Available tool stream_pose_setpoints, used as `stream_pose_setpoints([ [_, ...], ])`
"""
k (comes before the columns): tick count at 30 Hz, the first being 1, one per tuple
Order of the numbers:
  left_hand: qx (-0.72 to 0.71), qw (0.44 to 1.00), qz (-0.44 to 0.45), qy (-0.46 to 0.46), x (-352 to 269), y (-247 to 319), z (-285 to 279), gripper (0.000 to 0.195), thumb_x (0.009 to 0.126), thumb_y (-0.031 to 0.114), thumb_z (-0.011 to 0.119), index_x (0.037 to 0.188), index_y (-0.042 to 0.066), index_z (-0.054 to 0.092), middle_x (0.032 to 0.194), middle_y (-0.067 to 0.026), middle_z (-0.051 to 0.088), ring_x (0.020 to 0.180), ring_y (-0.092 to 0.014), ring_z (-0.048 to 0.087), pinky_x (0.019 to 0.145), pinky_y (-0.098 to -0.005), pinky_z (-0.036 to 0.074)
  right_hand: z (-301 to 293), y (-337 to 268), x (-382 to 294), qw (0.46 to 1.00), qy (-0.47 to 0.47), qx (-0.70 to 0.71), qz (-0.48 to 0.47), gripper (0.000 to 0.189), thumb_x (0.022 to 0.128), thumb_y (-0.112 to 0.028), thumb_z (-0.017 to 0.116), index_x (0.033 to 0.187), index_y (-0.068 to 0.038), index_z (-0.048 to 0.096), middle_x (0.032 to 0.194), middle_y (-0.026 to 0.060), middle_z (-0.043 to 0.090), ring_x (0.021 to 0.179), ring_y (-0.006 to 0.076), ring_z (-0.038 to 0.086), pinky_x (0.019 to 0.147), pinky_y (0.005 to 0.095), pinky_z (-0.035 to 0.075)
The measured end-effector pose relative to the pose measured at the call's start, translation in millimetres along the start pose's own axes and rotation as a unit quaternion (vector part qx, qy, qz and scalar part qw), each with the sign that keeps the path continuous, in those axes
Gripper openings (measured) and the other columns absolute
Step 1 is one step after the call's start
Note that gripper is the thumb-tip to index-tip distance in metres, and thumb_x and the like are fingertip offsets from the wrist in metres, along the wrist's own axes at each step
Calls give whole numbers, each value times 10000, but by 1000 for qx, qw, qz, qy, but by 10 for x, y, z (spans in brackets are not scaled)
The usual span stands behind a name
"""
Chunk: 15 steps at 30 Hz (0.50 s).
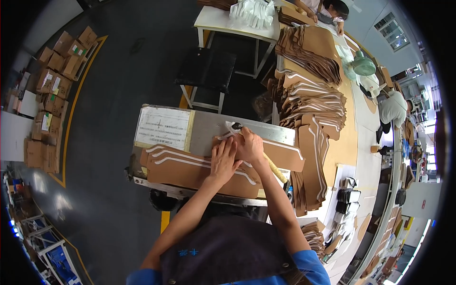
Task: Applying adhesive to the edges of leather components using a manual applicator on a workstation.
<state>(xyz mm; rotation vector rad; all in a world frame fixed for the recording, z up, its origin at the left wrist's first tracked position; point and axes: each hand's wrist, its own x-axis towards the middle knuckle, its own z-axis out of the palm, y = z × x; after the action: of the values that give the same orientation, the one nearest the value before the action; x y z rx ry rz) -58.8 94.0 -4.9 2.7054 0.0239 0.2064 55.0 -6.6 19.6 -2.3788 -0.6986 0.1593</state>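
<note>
My right hand [250, 145] is closed around a hammer-like tool with a black end and a yellow wrapped handle [275, 168]. The black end [236, 125] pokes out past my fingers, beside a whitish scrap. Flat, with fingers stretched out, my left hand [223, 156] rests on brown sheet pieces just left of it. One brown panel with a white strip [285, 155] extends right from under my hands. Closer to me, several overlapping brown panels with bent white strips [185, 174] lie on the metal-topped worktable [206, 124]. My hands hide the tool's middle.
A paper sheet with writing [164, 126] is taped at the worktable's left. Stacks of brown panels [313, 99] cover the long table to the right. Beyond stands a black-topped stool [206, 69]. Cardboard boxes [53, 83] line the left. Two people work farther off.
</note>
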Motion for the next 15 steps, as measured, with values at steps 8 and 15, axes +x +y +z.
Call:
stream_pose_setpoints([
  [8, -4, 1000, -6, -4, -17, -2, -25, 746, 839, 380, 713, 1417, -2, 435, 1531, -175, 349, 1396, -333, 319, 1080, -490, 299, 4, -18, 61, 999, 30, -25, -17, 229, 887, -211, 636, 917, -9, 532, 889, 243, 665, 788, 453, 647, 676, 528, 510],
  [15, -41, 999, -14, -17, -27, -15, -56, 735, 821, 365, 734, 1395, -1, 458, 1513, -170, 365, 1407, -332, 301, 1104, -491, 279, 68, -67, 54, 999, -5, -46, -16, 213, 900, -199, 628, 918, -8, 536, 885, 241, 666, 778, 459, 647, 659, 526, 513],
])
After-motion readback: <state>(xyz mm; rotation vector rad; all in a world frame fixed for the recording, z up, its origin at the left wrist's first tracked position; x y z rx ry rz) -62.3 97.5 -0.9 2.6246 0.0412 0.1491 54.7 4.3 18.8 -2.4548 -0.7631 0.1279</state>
